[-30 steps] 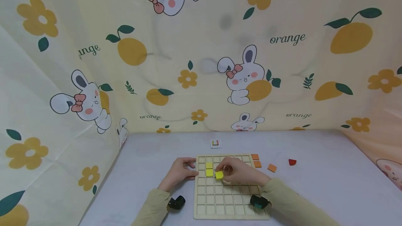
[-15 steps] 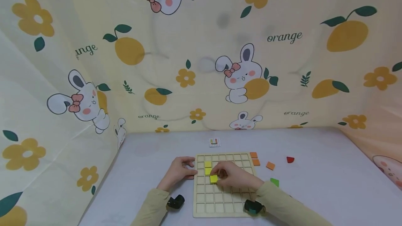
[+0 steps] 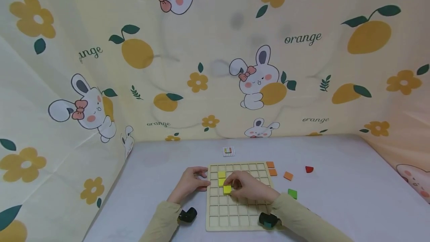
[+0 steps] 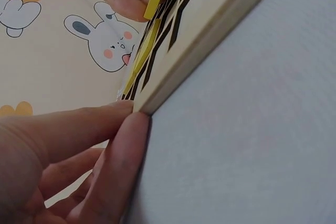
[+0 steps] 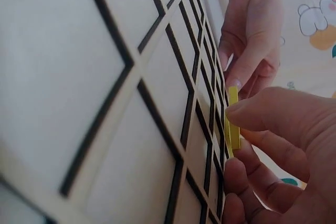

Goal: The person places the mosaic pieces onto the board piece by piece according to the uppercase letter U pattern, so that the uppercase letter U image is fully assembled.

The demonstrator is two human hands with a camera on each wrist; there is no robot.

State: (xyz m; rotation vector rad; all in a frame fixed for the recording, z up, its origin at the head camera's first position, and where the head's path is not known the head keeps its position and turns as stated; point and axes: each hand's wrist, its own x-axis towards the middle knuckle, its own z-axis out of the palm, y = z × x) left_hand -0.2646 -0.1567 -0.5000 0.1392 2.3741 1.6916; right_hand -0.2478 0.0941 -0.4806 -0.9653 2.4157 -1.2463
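Observation:
A wooden grid board [image 3: 249,210] lies on the table. Two yellow square tiles, an upper one [image 3: 221,174] and a lower one [image 3: 221,182], fill cells near its upper left. My right hand [image 3: 251,187] pinches a third yellow square tile [image 3: 227,189] by its edges, just over the board and close below those two. The right wrist view shows this held tile [image 5: 234,124] tilted between thumb and fingers. With thumb and index fingertips, my left hand [image 3: 189,183] touches the board's left edge near the far corner; the other fingers are loosely bent.
Beside the board's right edge are two orange squares [image 3: 271,169], another orange tile [image 3: 288,176], a green tile [image 3: 292,194] and a red rounded piece [image 3: 309,169]. A small pattern card [image 3: 229,151] lies behind the board. A printed cloth [image 3: 201,47] hangs around the table.
My right hand has moved left and slightly nearer with the yellow tile, down to beside the lower placed tile. The green tile has come out from behind the right arm. The left hand stays put.

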